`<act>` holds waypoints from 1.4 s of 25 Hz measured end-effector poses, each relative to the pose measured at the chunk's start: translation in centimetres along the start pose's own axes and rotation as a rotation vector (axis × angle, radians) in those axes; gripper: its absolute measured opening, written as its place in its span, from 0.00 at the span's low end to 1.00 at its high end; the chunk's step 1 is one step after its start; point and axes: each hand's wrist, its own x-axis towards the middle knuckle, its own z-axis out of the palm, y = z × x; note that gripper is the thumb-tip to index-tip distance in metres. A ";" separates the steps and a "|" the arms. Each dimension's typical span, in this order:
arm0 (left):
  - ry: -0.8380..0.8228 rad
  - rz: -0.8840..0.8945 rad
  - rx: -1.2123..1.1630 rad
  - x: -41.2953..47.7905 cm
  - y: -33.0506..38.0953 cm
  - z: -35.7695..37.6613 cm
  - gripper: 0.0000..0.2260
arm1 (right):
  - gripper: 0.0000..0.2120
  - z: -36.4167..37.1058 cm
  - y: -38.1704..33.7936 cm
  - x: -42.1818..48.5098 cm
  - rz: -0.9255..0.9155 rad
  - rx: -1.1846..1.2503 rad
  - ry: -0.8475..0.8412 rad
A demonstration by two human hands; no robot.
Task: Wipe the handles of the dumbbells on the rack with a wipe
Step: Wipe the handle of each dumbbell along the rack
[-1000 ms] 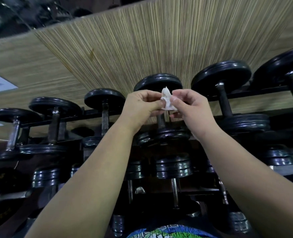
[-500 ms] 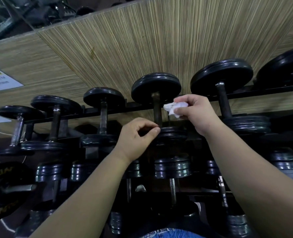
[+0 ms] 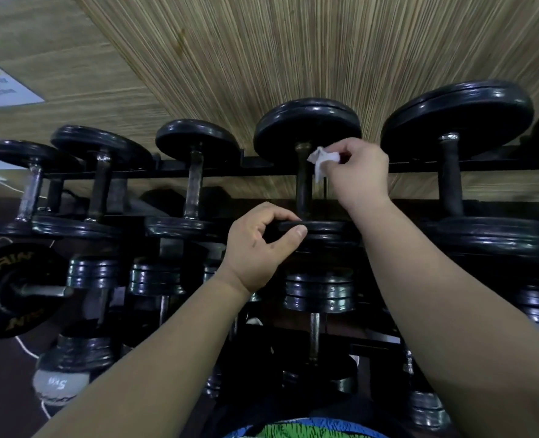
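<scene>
Upper left of the frame: a white paper notice [image 3: 1, 85] stuck on the wood-grain wall [image 3: 261, 52]. Lower left: a black weight plate with gold lettering [image 3: 12, 289], and beneath it a pale round weight marked 5kg [image 3: 60, 382]. Across the middle, from left edge to right edge: a black rack [image 3: 261, 167] carrying a row of black dumbbells, plates growing larger toward the right. Centre of the frame: left hand [image 3: 257, 248] curled around the rim of the near plate [image 3: 321, 230] of the middle dumbbell, thumb pressed on its edge, fingers hooked over the top. Just above: that dumbbell's dark handle [image 3: 303, 184], upright in the picture, running up to the far plate [image 3: 307, 129]. Right of centre: right hand [image 3: 356, 172] pinched shut on a crumpled white wipe [image 3: 321, 161], the wipe just beside the upper end of the handle, contact too close to judge. Far right: a larger dumbbell [image 3: 456, 118] resting untouched on the rack.
</scene>
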 end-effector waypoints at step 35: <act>0.084 0.126 0.136 0.3 -1.4 0.4 0.12 | 0.10 -0.2 -1.4 1.0 0.253 0.033 -0.333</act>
